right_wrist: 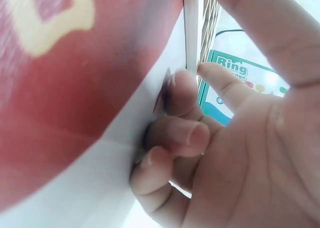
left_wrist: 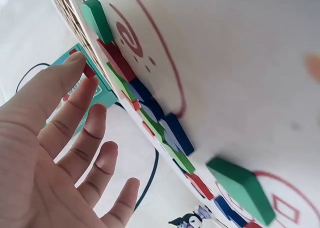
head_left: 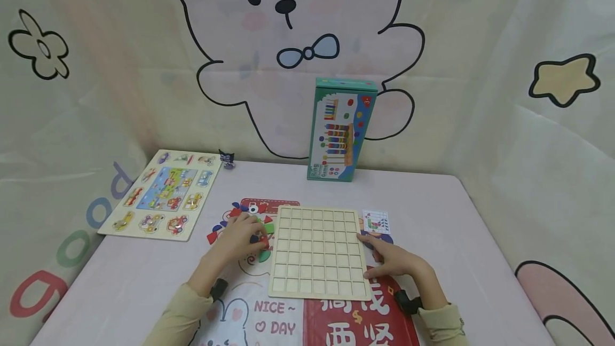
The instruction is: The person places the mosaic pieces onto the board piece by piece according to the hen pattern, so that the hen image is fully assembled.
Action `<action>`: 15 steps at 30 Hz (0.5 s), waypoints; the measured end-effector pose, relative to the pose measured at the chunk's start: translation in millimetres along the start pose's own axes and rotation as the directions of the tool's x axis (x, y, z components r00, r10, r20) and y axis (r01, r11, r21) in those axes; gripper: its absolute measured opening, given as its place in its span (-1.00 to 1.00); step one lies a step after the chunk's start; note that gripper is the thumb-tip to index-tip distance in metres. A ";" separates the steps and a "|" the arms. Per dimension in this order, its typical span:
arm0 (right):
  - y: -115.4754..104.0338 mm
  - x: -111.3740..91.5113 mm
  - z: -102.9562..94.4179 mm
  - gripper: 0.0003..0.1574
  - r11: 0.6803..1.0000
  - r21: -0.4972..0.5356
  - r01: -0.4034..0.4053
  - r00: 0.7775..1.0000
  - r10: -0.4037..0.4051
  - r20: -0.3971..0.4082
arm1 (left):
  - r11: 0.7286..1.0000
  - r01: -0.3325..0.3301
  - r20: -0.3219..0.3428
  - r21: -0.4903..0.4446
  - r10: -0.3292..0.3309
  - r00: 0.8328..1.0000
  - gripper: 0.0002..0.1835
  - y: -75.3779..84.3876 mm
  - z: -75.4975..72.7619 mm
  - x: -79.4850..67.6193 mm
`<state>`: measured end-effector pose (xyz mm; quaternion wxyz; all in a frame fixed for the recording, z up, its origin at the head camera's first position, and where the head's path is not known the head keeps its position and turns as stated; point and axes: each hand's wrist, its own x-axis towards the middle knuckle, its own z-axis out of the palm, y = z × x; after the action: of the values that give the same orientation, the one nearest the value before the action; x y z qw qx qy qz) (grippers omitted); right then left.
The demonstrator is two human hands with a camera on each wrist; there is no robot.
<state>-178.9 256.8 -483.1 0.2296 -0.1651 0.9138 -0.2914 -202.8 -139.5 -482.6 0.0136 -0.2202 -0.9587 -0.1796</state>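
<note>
A pale wooden board with a grid of square cells (head_left: 318,252) lies in front of me on a printed mat. My left hand (head_left: 242,236) is beside its left edge, over a scatter of coloured blocks. Thumb and index finger of that hand pinch a small red block (left_wrist: 89,69). Below it on the mat are red, blue and green blocks, among them a dark green one (left_wrist: 242,188). My right hand (head_left: 396,258) touches the board's right edge with index finger and thumb extended. Its other fingers are bent on the table side.
A small pattern card (head_left: 376,222) lies by the board's upper right corner. At the back stands a green game box (head_left: 338,132). A vehicle picture puzzle board (head_left: 165,194) lies at the far left, with a small dark figurine (head_left: 227,159) at its corner.
</note>
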 end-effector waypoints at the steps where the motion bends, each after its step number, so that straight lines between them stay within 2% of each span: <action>1: 0.0 0.0 0.0 0.14 1.000 -0.001 0.000 1.000 0.000 0.000 | 1.000 0.002 0.003 -0.006 -0.002 1.000 -0.79 1.0 0.4 1.4; 11: 0.9 0.3 0.5 0.15 1.000 -0.004 0.018 1.000 -0.018 -0.003 | 0.998 -0.051 -0.006 0.040 0.051 0.999 -0.81 5.6 7.8 16.5; 15: 2.9 0.7 1.8 0.15 1.000 -0.002 0.021 1.000 -0.021 -0.005 | 0.999 -0.045 0.005 0.026 0.045 0.999 -0.80 8.4 9.2 22.0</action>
<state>-179.1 257.9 -486.4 0.2239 -0.1742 0.9130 -0.2932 -218.5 -120.1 -486.1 0.0185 -0.2420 -0.9558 -0.1662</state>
